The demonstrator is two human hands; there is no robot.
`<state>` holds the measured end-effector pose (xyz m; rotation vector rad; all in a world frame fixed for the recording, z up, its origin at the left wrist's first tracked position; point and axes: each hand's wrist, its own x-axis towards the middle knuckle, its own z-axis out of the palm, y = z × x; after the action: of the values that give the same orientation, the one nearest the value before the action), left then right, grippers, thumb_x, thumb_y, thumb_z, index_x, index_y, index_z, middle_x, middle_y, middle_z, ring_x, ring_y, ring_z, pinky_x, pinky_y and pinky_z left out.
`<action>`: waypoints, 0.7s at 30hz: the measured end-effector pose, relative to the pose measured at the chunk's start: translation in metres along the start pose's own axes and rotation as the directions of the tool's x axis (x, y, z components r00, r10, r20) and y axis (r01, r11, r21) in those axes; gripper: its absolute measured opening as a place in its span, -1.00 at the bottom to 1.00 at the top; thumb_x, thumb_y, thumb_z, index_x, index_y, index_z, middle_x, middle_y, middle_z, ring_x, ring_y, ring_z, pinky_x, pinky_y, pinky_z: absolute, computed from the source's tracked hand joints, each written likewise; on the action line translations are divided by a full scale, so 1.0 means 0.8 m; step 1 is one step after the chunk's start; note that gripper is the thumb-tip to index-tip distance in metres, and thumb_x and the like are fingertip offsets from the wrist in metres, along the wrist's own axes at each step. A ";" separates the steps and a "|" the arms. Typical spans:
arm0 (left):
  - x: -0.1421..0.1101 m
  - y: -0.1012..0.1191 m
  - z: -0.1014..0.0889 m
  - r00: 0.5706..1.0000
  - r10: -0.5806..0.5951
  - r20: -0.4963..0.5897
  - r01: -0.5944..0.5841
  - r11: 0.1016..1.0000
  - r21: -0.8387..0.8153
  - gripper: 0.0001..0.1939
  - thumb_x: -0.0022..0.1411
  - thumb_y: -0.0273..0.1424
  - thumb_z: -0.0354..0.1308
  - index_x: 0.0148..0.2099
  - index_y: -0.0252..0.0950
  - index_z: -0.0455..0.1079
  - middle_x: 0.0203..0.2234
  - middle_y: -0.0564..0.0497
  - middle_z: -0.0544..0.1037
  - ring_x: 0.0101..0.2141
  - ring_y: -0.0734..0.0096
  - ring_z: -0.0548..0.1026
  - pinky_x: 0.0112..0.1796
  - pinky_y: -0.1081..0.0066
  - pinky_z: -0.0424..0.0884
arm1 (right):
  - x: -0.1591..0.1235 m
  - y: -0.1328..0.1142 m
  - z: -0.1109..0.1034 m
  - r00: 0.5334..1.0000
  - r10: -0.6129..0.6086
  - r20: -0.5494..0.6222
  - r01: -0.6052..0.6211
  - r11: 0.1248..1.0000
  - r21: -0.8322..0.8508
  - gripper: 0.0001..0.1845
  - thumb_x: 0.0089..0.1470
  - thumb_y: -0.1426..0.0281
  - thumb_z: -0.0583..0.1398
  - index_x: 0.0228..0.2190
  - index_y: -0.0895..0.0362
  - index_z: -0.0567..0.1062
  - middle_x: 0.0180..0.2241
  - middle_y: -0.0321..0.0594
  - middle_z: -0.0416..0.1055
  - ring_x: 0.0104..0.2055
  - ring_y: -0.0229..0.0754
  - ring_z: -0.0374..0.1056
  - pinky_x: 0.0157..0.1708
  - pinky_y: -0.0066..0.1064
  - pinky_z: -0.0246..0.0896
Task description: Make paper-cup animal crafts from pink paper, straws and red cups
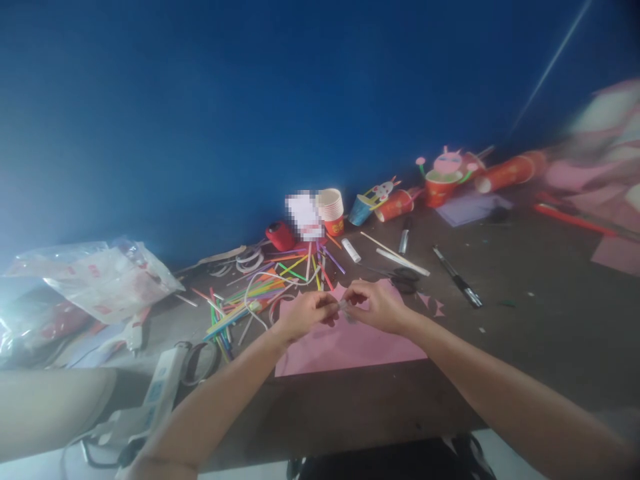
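Observation:
My left hand and my right hand meet fingertip to fingertip over a pink paper sheet with scalloped cuts along its far edge. Pinched between them is a small pale piece, too small and blurred to name exactly. Both hands have their fingers closed on it. Just beyond the right hand lie dark-handled scissors, and pink paper scraps are scattered to the right of the sheet.
Left of the sheet are colourful sticks, a white cable and a power strip. Stacked paper cups, a red cup with a pink paper figure and a glue stick stand farther back. A pen lies right.

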<state>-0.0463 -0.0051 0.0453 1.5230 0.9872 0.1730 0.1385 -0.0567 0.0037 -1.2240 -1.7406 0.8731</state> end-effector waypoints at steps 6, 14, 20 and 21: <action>0.004 -0.001 0.000 0.997 -0.078 0.030 0.080 0.993 -0.090 -0.67 0.06 -0.17 0.21 -0.35 -0.40 0.39 -0.52 0.02 0.45 -0.52 0.53 0.42 -0.40 0.45 0.37 | -0.001 0.004 0.001 1.000 0.006 0.012 -0.006 0.999 0.036 -0.91 -0.06 0.45 0.18 -0.40 0.11 0.42 -0.47 -0.33 0.31 -0.42 -0.30 0.24 -0.39 -0.46 0.16; 0.010 -0.009 0.006 0.999 -0.037 -0.029 0.032 0.988 -0.152 -0.66 0.04 -0.16 0.22 -0.37 -0.39 0.37 -0.54 0.02 0.43 -0.50 0.49 0.42 -0.39 0.42 0.37 | 0.000 0.007 0.002 0.999 -0.020 -0.029 0.020 1.000 -0.004 -0.83 -0.08 0.51 0.17 -0.35 0.12 0.43 -0.47 -0.33 0.28 -0.41 -0.30 0.23 -0.38 -0.46 0.14; 0.009 -0.015 0.001 0.990 -0.100 0.102 0.128 0.936 -0.328 -0.69 0.04 -0.22 0.23 -0.42 -0.41 0.36 -0.55 0.01 0.42 -0.59 0.58 0.34 -0.50 0.50 0.26 | 0.000 0.004 0.003 0.999 -0.047 -0.024 0.048 0.998 0.028 -0.80 -0.01 0.41 0.19 -0.26 0.08 0.48 -0.46 -0.32 0.30 -0.40 -0.29 0.24 -0.36 -0.46 0.16; 0.009 -0.015 0.000 0.989 -0.101 0.106 0.130 0.940 -0.316 -0.69 0.04 -0.22 0.23 -0.43 -0.41 0.36 -0.56 0.01 0.42 -0.59 0.59 0.34 -0.51 0.50 0.26 | 0.000 0.004 0.003 0.999 -0.050 -0.013 0.050 0.998 0.023 -0.81 -0.01 0.42 0.19 -0.27 0.08 0.48 -0.46 -0.32 0.30 -0.40 -0.29 0.24 -0.36 -0.46 0.16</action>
<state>-0.0475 -0.0020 0.0321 1.1609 0.9249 0.1722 0.1378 -0.0562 -0.0001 -1.1635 -1.7386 0.8523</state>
